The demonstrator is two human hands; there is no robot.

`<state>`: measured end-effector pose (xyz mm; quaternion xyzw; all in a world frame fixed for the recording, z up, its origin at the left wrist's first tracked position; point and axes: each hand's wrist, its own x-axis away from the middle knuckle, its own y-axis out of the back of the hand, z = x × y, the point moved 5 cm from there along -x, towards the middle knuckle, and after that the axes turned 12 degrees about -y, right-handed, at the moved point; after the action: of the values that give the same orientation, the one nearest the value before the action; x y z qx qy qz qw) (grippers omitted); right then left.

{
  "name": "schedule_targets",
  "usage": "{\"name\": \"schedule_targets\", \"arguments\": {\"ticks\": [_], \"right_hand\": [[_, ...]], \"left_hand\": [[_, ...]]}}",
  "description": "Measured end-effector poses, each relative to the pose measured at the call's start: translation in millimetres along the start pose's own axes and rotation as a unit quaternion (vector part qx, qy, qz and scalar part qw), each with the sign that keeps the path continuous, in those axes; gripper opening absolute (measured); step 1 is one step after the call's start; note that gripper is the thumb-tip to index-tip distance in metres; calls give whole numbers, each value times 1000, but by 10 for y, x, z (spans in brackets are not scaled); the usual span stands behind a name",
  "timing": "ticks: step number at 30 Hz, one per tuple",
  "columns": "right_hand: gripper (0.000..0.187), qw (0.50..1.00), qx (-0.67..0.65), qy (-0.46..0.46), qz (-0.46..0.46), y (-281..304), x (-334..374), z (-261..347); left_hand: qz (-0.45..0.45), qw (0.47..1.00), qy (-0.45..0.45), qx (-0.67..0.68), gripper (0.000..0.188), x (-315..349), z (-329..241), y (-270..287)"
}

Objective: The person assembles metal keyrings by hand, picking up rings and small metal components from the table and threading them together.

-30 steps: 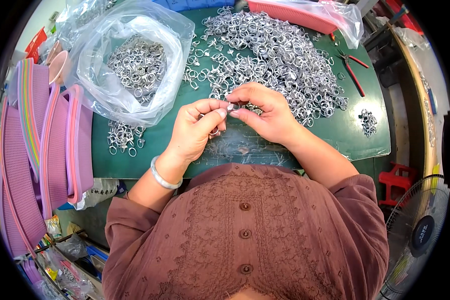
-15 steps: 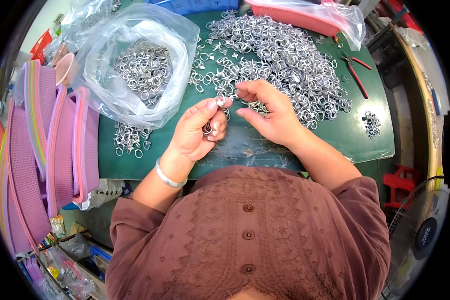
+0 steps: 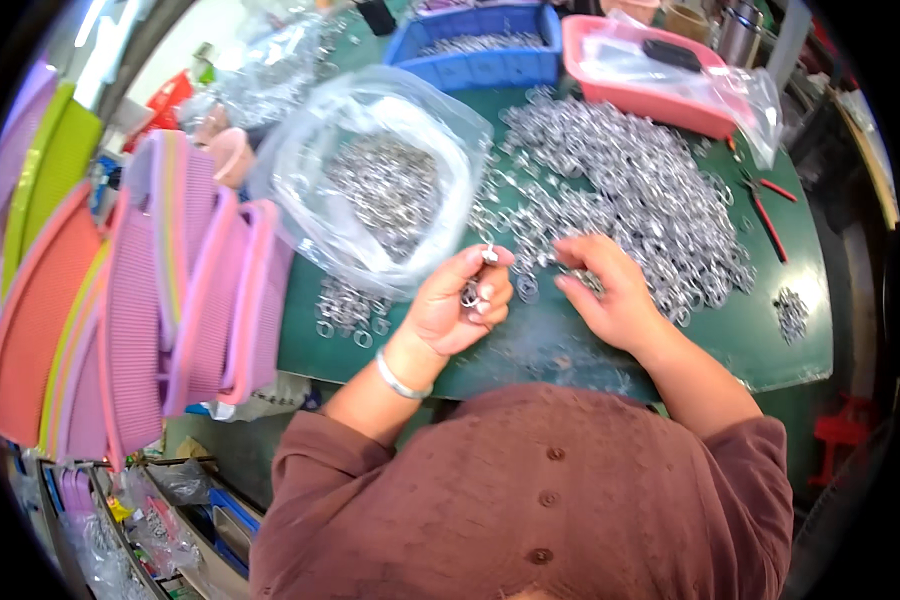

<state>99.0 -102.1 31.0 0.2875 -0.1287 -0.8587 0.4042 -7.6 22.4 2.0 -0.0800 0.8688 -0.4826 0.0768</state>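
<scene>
The left hand (image 3: 462,302) pinches 1 metal ring (image 3: 489,257) between thumb and forefinger, at the fingertips; further rings (image 3: 471,293) sit inside its curled fingers. The right hand (image 3: 612,298) is apart from the pinched piece, thumb and forefinger parted, at the near edge of the ring pile (image 3: 635,190) on the green table (image 3: 530,350).

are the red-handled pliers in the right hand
No, the red-handled pliers lie on the green table to the right of the big ring pile, apart from the right hand.
</scene>
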Motion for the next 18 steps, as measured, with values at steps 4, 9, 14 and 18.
{"name": "schedule_targets", "arguments": {"ticks": [4,9,14,18], "right_hand": [[28,1000,19,9,17,9,59,-8],[29,998,50,45,18,-6,77,16],[30,993,94,61,35,-59,61,48],[31,986,153,49,48,-100,45,42]], "left_hand": [[-87,996,-11,-7,27,-48,-251,65],[-197,962,-116,-152,29,-92,-822,134],[-276,823,-251,-428,26,-178,-1421,415],[-143,276,-307,-900,30,-172,-1412,35]]}}
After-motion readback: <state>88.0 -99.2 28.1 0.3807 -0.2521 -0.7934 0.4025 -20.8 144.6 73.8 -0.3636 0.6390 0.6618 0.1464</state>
